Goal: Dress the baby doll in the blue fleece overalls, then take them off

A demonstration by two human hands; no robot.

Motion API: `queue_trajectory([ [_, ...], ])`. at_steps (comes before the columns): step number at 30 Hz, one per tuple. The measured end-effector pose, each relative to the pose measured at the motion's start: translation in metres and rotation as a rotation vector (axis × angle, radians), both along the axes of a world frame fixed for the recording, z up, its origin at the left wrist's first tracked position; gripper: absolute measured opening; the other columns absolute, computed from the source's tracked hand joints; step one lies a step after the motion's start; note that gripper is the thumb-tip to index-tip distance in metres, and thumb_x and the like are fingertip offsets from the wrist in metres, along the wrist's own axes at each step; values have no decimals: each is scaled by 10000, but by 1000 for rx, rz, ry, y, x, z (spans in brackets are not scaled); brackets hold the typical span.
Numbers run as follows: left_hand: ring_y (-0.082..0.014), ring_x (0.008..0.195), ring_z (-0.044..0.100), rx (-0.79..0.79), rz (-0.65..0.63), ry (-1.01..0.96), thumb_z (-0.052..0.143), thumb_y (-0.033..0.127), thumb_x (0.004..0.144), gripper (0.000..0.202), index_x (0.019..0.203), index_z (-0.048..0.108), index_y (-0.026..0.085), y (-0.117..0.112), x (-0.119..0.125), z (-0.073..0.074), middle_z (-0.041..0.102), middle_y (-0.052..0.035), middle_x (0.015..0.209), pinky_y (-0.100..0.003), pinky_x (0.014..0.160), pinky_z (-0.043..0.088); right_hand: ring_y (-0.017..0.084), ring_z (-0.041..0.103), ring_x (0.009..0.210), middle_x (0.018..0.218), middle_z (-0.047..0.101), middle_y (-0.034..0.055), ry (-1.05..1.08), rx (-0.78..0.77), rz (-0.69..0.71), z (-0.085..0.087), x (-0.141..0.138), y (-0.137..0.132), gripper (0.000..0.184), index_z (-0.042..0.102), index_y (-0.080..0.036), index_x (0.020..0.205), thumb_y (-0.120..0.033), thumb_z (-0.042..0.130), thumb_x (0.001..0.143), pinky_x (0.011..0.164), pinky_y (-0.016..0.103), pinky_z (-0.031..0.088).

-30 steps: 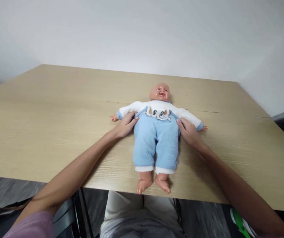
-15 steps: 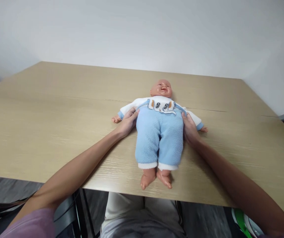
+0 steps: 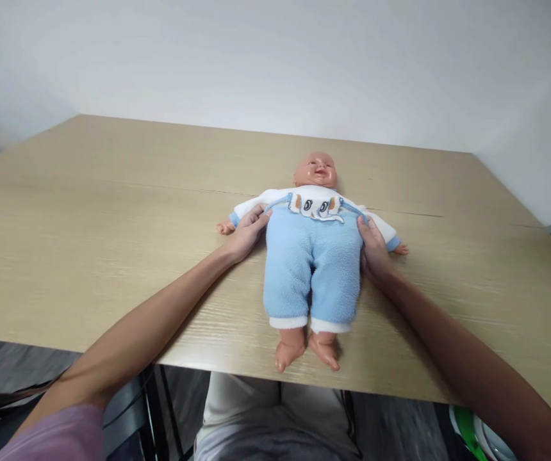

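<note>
A baby doll (image 3: 314,171) lies on its back on the table, head toward the wall and bare feet toward me. It wears a fluffy light-blue and white romper (image 3: 287,262) with an elephant face (image 3: 316,208) on the chest. At the doll's side on the left, my left hand (image 3: 251,230) is closed on the romper's edge, thumb on top and fingers partly hidden. My right hand (image 3: 374,248) grips the romper's opposite side in the same way, its fingers mostly hidden under the cloth. The doll's arms stretch out past both hands.
The wooden table (image 3: 112,256) reaches back to a pale wall (image 3: 275,64). A black chair frame (image 3: 153,410) stands below the near edge at the left. Something green and white (image 3: 472,429) lies low at the right, partly hidden by my forearm.
My right hand has shifted slightly outward with the romper's side, so the cloth looks a little wider. My left hand stays nearly in place. The view has moved slightly.
</note>
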State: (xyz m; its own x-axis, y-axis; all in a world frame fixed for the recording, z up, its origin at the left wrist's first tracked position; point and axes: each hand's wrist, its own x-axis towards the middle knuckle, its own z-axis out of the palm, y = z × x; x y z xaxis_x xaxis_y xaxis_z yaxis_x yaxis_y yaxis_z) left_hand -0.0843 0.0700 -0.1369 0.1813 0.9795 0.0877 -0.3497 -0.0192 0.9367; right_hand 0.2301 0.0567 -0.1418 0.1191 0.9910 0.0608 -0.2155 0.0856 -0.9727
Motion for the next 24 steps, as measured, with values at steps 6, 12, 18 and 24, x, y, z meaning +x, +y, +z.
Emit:
queue_trajectory([
  [6, -186, 847, 586, 39, 16, 82, 942, 651, 923, 486, 1018, 714, 232, 1, -4, -1, 640, 1, 907, -329, 827, 454, 279, 770, 1120, 1077, 768, 17, -42, 25, 9, -1, 0, 1, 530, 704, -304, 1164, -761, 846, 936, 1082, 459, 657],
  [12, -192, 838, 494, 129, 61, 249, 853, 735, 961, 552, 927, 635, 230, -4, -6, 6, 546, -2, 886, -331, 802, 437, 243, 666, 930, 920, 647, -13, -254, 90, -41, -2, 1, 1, 504, 634, -293, 1027, -777, 764, 973, 892, 391, 598],
  [18, -191, 884, 498, 213, 83, 347, 788, 866, 951, 666, 948, 604, 225, -10, 0, 17, 568, -8, 936, -331, 854, 454, 240, 588, 934, 895, 588, -15, -458, 148, -149, 6, 2, -7, 457, 580, -280, 910, -711, 689, 1011, 961, 406, 512],
  [24, -213, 994, 586, 383, 295, 452, 649, 842, 1065, 606, 1092, 649, 236, -9, 2, 8, 647, -37, 1042, -351, 952, 495, 239, 613, 879, 881, 628, 0, -604, 273, -291, 34, -5, 8, 323, 616, -279, 970, -587, 647, 1062, 894, 414, 529],
])
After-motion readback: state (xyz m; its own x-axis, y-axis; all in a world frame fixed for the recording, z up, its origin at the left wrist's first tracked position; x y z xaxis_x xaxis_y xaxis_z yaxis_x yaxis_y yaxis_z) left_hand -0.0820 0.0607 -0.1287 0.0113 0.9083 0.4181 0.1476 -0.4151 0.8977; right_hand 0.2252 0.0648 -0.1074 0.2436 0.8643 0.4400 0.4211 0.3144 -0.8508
